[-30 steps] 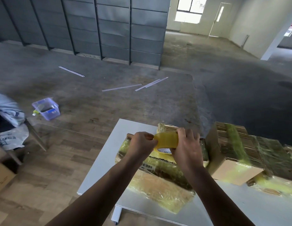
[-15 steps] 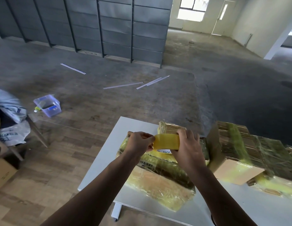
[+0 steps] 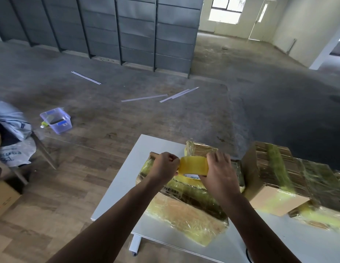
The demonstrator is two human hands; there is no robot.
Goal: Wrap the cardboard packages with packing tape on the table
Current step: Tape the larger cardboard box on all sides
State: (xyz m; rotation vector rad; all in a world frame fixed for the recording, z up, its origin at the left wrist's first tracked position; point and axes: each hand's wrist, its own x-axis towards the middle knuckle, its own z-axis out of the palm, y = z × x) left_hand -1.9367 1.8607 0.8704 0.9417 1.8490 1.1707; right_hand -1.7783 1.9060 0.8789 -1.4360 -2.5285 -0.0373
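A flat cardboard package (image 3: pixel 186 215) covered in yellowish tape lies on the white table (image 3: pixel 131 179), under both my hands. Above it, my right hand (image 3: pixel 218 173) grips a roll of yellow packing tape (image 3: pixel 194 166). My left hand (image 3: pixel 165 166) pinches at the roll's left side with its fingers closed on the tape's edge. A smaller taped package (image 3: pixel 199 149) sits just behind the roll. To the right lie more taped cardboard packages (image 3: pixel 279 179).
The table's left edge and near corner drop off to wooden floor. On the floor stand a clear plastic bin (image 3: pixel 56 120) and a cardboard box (image 3: pixel 4 202) at far left. A chair with bags (image 3: pixel 11 141) is at left. Grey lockers (image 3: pixel 127 29) line the back.
Both hands stay on the tape roll in nearly the same place; the view has tilted slightly. No clear movement of the tape or the package.
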